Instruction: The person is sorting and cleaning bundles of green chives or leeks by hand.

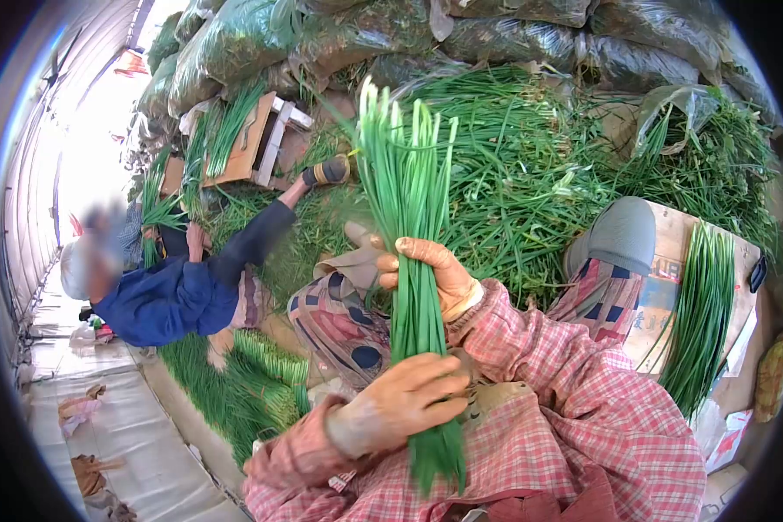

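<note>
Upright in front of me is a bundle of long green stalks (416, 200), its pale cut ends at the top and its leafy tips hanging down over my lap. My right hand (433, 271) is wrapped round the middle of the bundle, thumb across the front. Lower down, my left hand (404, 404) lies across the leaves with bent fingers; it is slightly blurred, and whether it grips them I cannot make out. Both hands look gloved. A loose pile of green stalks (513, 165) spreads over the ground beyond the bundle.
On the right, a board (652, 304) bears long green leaves (705, 313). Tied bundles (265, 374) lie at lower left. A co-worker in blue (170, 296) sits at left by a wooden stool (257, 143). Stuffed plastic sacks (348, 43) line the back.
</note>
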Action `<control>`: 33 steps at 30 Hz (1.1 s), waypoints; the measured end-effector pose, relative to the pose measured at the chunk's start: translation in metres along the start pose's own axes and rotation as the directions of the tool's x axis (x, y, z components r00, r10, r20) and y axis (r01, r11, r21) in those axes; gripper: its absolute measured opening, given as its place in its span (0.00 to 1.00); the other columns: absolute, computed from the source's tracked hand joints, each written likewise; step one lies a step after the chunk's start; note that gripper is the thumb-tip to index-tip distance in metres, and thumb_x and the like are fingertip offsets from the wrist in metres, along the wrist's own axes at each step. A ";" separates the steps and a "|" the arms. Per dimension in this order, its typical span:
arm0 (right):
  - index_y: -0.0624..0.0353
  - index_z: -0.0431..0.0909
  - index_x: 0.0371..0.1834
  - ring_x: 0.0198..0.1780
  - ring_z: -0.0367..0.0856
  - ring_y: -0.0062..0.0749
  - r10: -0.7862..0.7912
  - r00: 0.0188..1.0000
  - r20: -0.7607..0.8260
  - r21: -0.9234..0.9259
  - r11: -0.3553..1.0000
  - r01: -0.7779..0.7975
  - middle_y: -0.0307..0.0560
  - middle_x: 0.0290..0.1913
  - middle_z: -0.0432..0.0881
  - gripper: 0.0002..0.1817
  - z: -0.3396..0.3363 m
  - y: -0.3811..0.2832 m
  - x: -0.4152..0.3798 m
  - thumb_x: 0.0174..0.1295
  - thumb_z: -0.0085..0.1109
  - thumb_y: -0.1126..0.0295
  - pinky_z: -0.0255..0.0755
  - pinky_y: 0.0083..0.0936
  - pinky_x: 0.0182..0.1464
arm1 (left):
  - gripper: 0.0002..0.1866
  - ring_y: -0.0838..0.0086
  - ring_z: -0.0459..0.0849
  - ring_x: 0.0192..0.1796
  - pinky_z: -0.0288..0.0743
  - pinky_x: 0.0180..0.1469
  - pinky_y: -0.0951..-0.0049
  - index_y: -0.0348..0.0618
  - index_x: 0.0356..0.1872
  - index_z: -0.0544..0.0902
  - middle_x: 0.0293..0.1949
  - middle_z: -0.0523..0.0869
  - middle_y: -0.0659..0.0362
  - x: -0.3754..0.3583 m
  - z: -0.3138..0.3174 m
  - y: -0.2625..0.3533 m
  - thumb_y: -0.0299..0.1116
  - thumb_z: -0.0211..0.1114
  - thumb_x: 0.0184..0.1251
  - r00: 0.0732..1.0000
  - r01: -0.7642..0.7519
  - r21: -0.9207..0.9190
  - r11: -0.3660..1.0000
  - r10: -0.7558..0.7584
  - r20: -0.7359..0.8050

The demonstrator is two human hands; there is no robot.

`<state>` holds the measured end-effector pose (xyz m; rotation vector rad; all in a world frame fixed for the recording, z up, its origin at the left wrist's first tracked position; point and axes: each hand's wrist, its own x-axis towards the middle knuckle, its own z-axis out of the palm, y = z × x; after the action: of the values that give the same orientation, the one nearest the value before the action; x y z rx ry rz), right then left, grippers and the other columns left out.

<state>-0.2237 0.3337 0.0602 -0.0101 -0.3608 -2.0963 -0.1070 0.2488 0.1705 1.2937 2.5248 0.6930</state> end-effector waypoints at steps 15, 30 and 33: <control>0.59 0.72 0.51 0.46 0.74 0.28 -0.091 0.995 0.035 -0.849 0.523 0.077 0.42 0.46 0.78 0.19 -0.034 0.080 -0.001 0.55 0.60 0.73 0.69 0.27 0.50 | 0.30 0.72 0.80 0.40 0.76 0.37 0.75 0.38 0.55 0.67 0.44 0.77 0.56 -0.079 0.061 -0.037 0.33 0.68 0.50 0.530 0.041 -0.962 -0.269 -0.810 0.249; 0.57 0.80 0.31 0.49 0.69 0.39 -0.238 0.852 0.467 -0.535 -0.843 0.058 0.44 0.40 0.77 0.13 0.044 -0.024 0.059 0.46 0.61 0.61 0.60 0.35 0.53 | 0.13 0.81 0.74 0.21 0.68 0.23 0.82 0.34 0.41 0.77 0.31 0.83 0.57 -0.155 0.087 0.006 0.23 0.64 0.52 0.365 0.167 -0.952 -0.258 -0.880 0.303; 0.53 0.82 0.34 0.57 0.63 0.42 -0.166 0.900 0.404 -0.305 -0.952 -0.039 0.43 0.50 0.74 0.20 0.040 0.000 0.069 0.41 0.66 0.53 0.53 0.41 0.59 | 0.11 0.81 0.74 0.21 0.68 0.23 0.83 0.35 0.39 0.78 0.30 0.83 0.57 -0.150 0.088 0.010 0.23 0.64 0.53 0.341 0.241 -0.947 -0.214 -0.895 0.289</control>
<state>-0.2656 0.2869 0.1084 -1.3237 2.8234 -1.2698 0.0231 0.1595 0.0968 -0.8793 1.6607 1.9751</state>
